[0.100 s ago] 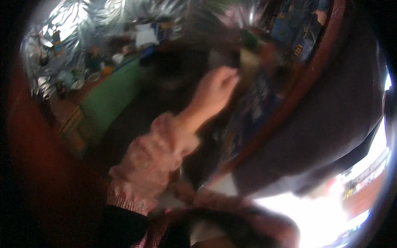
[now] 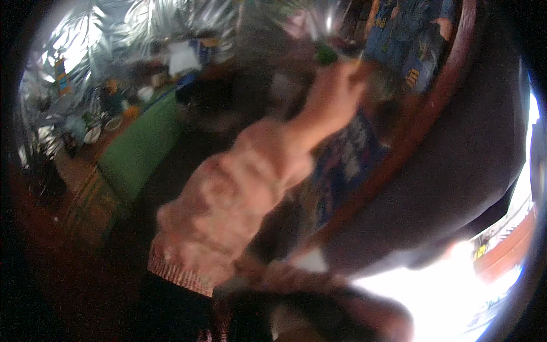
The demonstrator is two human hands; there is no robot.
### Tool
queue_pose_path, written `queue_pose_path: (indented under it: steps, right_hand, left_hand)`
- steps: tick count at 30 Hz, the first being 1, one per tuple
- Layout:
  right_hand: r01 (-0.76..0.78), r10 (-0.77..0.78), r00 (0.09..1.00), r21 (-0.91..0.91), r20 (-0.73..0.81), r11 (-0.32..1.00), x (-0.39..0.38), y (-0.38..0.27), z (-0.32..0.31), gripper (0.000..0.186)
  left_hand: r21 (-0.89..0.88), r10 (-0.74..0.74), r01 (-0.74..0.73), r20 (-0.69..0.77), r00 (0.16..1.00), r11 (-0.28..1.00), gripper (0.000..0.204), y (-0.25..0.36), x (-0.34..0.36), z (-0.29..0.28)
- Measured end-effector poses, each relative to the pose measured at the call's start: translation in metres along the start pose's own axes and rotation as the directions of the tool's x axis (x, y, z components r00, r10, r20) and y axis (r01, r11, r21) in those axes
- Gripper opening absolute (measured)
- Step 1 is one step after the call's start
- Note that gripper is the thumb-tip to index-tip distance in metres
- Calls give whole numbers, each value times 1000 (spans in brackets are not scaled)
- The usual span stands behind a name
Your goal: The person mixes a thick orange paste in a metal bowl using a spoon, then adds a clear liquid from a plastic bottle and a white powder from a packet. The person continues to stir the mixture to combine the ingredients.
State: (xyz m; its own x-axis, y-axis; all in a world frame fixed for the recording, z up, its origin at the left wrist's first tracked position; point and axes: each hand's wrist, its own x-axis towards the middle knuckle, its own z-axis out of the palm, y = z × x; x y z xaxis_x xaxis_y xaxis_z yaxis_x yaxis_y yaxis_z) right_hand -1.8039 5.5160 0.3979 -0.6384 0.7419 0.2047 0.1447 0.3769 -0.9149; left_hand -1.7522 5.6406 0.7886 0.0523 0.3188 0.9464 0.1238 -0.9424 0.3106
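My left hand (image 2: 333,94), beyond a bunched pink sleeve, reaches toward the upper right with fingers curled; motion blurs what, if anything, they hold. It is near a small green item (image 2: 326,55) and a dark blue printed surface (image 2: 347,159), with a reddish wooden edge (image 2: 376,176) to its right. My right hand (image 2: 265,276) is low in the picture, blurred and partly behind the left sleeve; its fingers cannot be made out.
A green panel (image 2: 134,142) lies to the left, beside a cluttered ledge (image 2: 117,117) under crinkled silver sheeting (image 2: 91,40). A blue picture panel (image 2: 393,40) is at the upper right. Dark fabric (image 2: 461,142) fills the right side, above bright glare.
My left arm has extended further up and to the right, bringing the hand nearer the upper picture panel. The low right arm has shifted little.
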Motion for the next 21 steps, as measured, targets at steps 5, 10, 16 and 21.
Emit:
queue_pose_path:
  steps: [5, 10, 16, 21]
  right_hand:
    - [223, -343, 911, -429, -227, 875, 93, 83, -2, 44]
    - [-420, 487, 843, 286, -229, 861, 181, 139, -91, 38]
    - [48, 194, 829, 412, -524, 910, 258, 98, -145, 17]
    - [-106, 750, 603, 905, -272, 413, 305, 85, -244, 3]
  left_hand:
    - [183, 191, -196, 45, 981, 963, 33, -44, 104, 72]
    - [223, 233, -352, 430, 872, 909, 25, -64, 122, 124]
    - [100, 358, -767, 841, 405, 633, 30, -167, 168, 43]
    - [-111, 687, -712, 400, 607, 693, 27, -218, 205, 12]
